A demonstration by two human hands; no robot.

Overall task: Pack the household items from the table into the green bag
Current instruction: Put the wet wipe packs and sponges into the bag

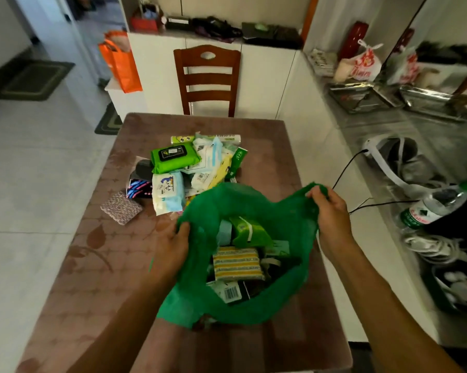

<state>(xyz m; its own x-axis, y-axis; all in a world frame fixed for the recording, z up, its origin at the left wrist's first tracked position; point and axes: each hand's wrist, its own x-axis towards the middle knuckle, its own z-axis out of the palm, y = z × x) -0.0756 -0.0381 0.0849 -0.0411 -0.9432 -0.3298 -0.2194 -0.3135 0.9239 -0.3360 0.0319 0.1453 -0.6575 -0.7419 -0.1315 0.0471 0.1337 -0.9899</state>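
Observation:
The green bag stands open on the brown table in front of me. My left hand grips its left rim and my right hand pinches its right rim, holding the mouth wide. Inside lie a yellow striped sponge pack, a green packet and a barcoded item. Behind the bag a pile of household items rests on the table: a bright green wipes pack, a white and blue wipes pack, a green tube and a glittery pink scouring pad.
A wooden chair stands at the table's far edge. To the right runs a cluttered counter with a plastic water bottle, a black cable and metal trays. An orange bag sits at the back left.

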